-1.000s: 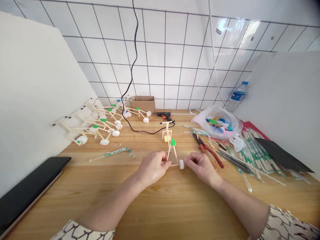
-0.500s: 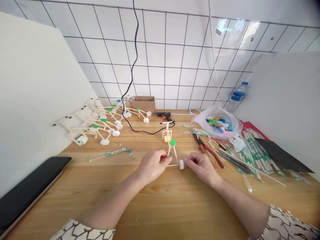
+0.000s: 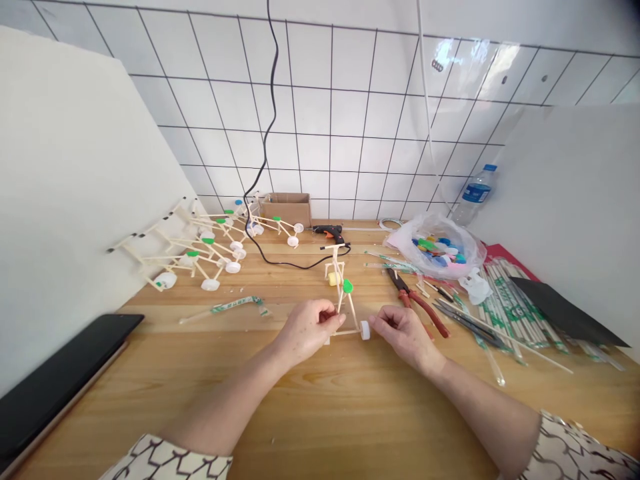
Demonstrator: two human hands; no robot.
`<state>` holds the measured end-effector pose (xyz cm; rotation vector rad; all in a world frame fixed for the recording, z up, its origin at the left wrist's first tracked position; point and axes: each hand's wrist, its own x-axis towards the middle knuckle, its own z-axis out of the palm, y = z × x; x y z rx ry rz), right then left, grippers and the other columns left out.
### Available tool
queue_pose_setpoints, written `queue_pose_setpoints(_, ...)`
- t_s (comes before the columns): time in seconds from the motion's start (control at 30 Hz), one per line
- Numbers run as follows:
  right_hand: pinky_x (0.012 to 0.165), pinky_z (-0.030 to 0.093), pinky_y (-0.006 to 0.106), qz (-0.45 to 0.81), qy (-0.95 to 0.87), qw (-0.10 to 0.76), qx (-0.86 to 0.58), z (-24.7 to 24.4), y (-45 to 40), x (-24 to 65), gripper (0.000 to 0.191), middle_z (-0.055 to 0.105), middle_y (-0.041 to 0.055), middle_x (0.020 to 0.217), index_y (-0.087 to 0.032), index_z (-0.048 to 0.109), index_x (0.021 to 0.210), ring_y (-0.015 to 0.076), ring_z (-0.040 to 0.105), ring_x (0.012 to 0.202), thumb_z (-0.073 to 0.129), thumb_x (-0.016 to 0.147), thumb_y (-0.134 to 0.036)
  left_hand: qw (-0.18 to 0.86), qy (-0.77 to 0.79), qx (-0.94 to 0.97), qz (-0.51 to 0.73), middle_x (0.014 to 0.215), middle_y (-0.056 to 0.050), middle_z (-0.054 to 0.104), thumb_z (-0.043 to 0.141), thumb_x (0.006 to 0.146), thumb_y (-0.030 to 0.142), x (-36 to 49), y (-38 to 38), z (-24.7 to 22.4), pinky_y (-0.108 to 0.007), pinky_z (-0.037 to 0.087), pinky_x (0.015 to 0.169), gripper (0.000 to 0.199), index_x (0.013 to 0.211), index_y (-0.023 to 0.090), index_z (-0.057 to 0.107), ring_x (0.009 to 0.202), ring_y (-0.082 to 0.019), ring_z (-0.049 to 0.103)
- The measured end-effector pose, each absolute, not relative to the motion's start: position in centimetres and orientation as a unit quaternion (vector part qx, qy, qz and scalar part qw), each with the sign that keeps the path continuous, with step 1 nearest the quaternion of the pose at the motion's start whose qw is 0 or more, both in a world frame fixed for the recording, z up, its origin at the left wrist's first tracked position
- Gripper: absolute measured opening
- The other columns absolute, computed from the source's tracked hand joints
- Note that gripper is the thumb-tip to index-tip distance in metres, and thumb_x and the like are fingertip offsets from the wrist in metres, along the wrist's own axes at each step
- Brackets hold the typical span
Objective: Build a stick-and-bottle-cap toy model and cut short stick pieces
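Note:
A small tricycle model (image 3: 336, 265) made of pale sticks stands in the middle of the table. It has a green bottle-cap seat (image 3: 348, 286), a yellow front wheel (image 3: 333, 279) and a white bottle-cap wheel (image 3: 365, 330) at the right end of its rear axle. My left hand (image 3: 311, 328) is closed on the model's rear left part, hiding most of that end; a bit of white shows beneath the fingers. My right hand (image 3: 400, 333) is curled, thumb and finger pinched right beside the white wheel's outer face. Whether anything is inside that pinch is hidden.
Pliers (image 3: 419, 301), scissors (image 3: 470, 323) and wrapped sticks (image 3: 517, 303) lie at right, below a bag of bottle caps (image 3: 437, 247). Behind are a glue gun (image 3: 330, 231) and a cardboard box (image 3: 287, 208). Several finished tricycles (image 3: 200, 250) and a black tablet-like slab (image 3: 60, 373) are at left.
The model's rear end has shifted slightly right, bringing the white wheel closer to my right fingertips. A white bit now shows under my left hand. My hands have barely moved.

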<state>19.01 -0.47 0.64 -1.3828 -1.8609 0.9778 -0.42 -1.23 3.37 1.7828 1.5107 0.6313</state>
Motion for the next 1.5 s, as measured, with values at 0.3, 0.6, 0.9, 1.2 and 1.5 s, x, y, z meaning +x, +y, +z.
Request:
queue_pose_setpoints(0.3,0.046,0.022,0.022,0.366,-0.703,0.311,-0.524,0.6,-0.5,19.1,0.035,0.031,-0.0045,0.051,-0.017,0.043,0.054,0.0088,0.029,0.050,0.047,0.077,-0.043,0.355,0.582,0.686,0.253,0.050,0.004,0.047,0.048,0.076,0.037,-0.5,-1.2,3.2,-0.023,0.029,0.050,0.028,0.056,0.017,0.050,0.049,-0.011,0.043)
queue_pose_setpoints(0.6,0.046,0.022,0.022,0.373,-0.700,0.323,-0.516,0.4,-0.4,19.2,0.035,0.031,-0.0048,0.051,-0.017,0.044,0.054,0.0086,0.028,0.050,0.048,0.077,-0.044,0.371,0.574,0.679,0.268,0.046,0.005,0.042,0.045,0.078,0.049,-0.7,-1.0,2.7,-0.022,0.024,0.047,0.040,0.055,0.017,0.050,0.046,-0.010,0.037)
queue_pose_setpoints(0.9,0.046,0.023,0.022,0.373,-0.705,0.325,-0.509,0.7,-0.5,19.1,0.037,0.032,-0.0048,0.050,-0.016,0.044,0.053,0.0081,0.029,0.050,0.047,0.078,-0.043,0.360,0.559,0.689,0.289,0.048,0.005,0.036,0.043,0.080,0.045,-0.8,-0.9,2.4,-0.023,0.023,0.047,0.039,0.052,0.017,0.042,0.048,-0.010,0.035)
queue_pose_setpoints(1.2,0.045,0.023,0.022,0.362,-0.712,0.319,-0.509,0.8,-0.6,19.1,0.038,0.032,-0.0049,0.050,-0.016,0.046,0.054,0.0082,0.029,0.049,0.046,0.079,-0.045,0.380,0.552,0.679,0.299,0.047,0.004,0.046,0.045,0.078,0.040,-0.6,-1.1,2.9,-0.023,0.028,0.048,0.034,0.053,0.017,0.046,0.047,-0.011,0.041)
queue_pose_setpoints(1.5,0.053,0.034,0.023,0.355,-0.726,0.325,-0.490,1.1,-0.9,18.9,0.026,0.050,-0.0009,0.059,-0.016,0.053,0.066,0.0110,0.044,0.057,0.047,0.082,-0.036,0.403,0.545,0.661,0.323,0.048,0.004,0.046,0.051,0.073,0.038,-0.5,-1.0,2.9,-0.022,0.030,0.047,0.030,0.052,0.017,0.051,0.047,-0.010,0.042)
